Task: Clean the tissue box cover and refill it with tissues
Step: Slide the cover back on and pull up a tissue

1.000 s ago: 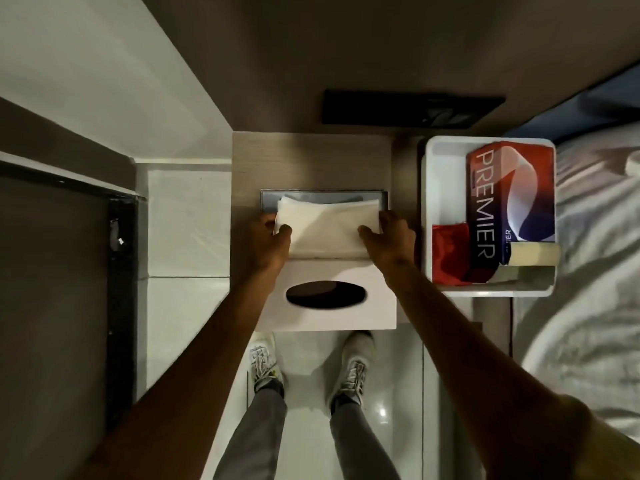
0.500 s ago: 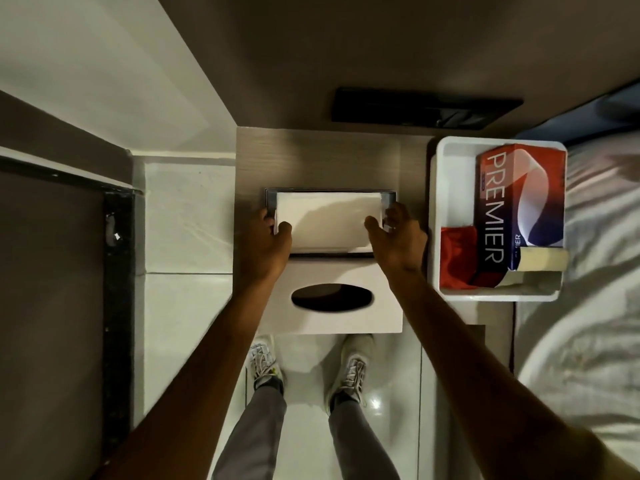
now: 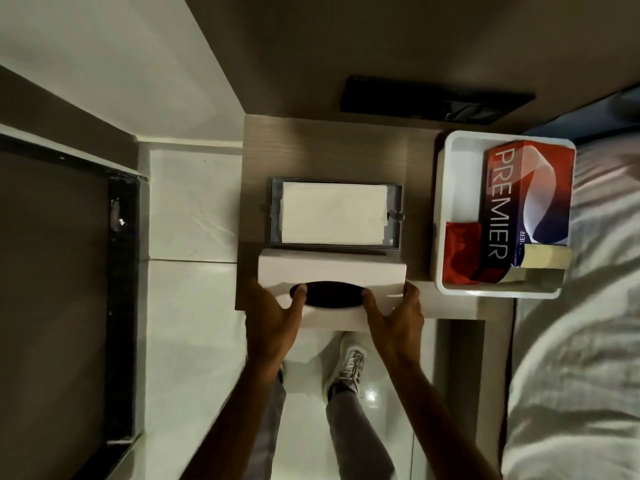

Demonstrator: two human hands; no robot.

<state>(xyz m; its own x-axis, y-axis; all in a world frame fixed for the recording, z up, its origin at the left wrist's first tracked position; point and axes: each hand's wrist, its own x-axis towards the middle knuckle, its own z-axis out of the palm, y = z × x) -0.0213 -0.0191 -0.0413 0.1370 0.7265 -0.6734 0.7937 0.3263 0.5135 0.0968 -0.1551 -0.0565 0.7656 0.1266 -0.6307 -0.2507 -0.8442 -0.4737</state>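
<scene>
Both hands shifted to white cover, fingers gripping its oval slot

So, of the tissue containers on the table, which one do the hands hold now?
The white cover with the dark oval slot, gripped by left hand and right hand. The grey base with tissues and the PREMIER box lie untouched.
</scene>
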